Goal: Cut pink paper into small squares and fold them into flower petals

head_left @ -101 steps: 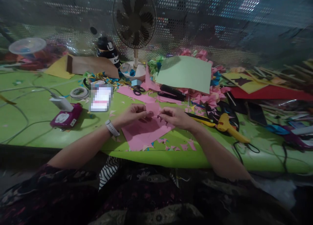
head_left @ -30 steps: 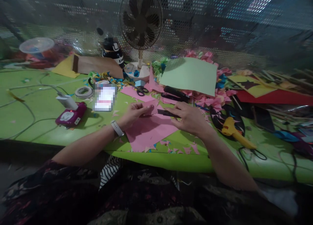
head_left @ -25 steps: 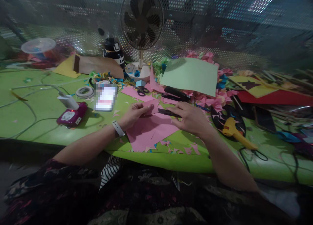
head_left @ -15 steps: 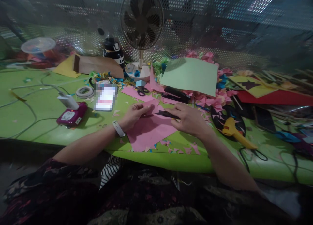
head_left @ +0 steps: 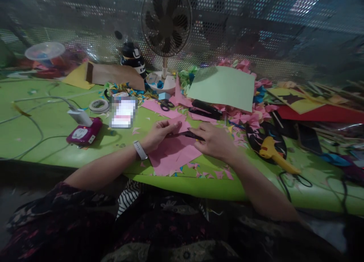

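My left hand [head_left: 158,134], with a white watch on its wrist, pinches a small folded pink paper piece [head_left: 178,121] above a larger pink sheet [head_left: 176,152] lying on the green table [head_left: 48,121]. My right hand [head_left: 214,141] is closed around a dark pair of scissors [head_left: 182,134], whose blades point left and reach the small pink piece. Small pink offcuts [head_left: 216,174] lie near the table's front edge.
A desk fan [head_left: 165,23] stands at the back, with a light green sheet [head_left: 223,87], a black stapler [head_left: 205,107] and pink paper flowers [head_left: 250,118] near it. A yellow glue gun [head_left: 271,152] lies to the right. A tape roll [head_left: 99,105], charger and cables sit to the left.
Earlier both hands held the small pink piece. My right hand has since taken up scissors and moved their blades left to the piece my left hand holds.
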The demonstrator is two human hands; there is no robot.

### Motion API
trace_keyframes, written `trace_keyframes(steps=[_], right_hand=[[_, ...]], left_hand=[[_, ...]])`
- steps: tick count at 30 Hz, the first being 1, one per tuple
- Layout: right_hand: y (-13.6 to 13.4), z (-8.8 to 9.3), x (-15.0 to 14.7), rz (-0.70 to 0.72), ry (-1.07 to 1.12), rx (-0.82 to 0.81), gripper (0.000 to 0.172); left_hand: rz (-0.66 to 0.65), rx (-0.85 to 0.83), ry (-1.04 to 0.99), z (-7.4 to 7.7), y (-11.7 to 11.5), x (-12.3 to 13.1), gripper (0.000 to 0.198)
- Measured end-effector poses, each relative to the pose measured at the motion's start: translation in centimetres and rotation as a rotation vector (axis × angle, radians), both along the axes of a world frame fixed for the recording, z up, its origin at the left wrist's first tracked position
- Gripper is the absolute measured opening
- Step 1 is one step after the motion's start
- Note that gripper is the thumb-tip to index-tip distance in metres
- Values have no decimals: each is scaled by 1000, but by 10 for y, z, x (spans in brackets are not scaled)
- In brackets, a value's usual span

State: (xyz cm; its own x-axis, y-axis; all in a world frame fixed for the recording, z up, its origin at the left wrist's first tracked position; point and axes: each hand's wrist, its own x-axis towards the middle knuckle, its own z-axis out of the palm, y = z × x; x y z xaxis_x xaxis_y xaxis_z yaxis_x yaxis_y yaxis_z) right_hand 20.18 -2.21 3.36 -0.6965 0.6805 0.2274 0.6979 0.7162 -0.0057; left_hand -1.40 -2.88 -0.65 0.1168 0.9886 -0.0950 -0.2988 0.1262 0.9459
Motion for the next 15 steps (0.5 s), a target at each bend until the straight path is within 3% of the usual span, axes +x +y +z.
trace_keyframes(steps=[7, 11, 15], right_hand=[[-6, 2, -3, 114, -54, -162, 45], [7, 12, 18, -18, -53, -227, 37], [29, 18, 52, -164, -192, -407, 19]], left_hand=[[32, -34, -94, -5, 7, -6, 46], [25, -44, -33, -8, 13, -12, 44], [-13, -20, 16, -10, 16, -16, 40]])
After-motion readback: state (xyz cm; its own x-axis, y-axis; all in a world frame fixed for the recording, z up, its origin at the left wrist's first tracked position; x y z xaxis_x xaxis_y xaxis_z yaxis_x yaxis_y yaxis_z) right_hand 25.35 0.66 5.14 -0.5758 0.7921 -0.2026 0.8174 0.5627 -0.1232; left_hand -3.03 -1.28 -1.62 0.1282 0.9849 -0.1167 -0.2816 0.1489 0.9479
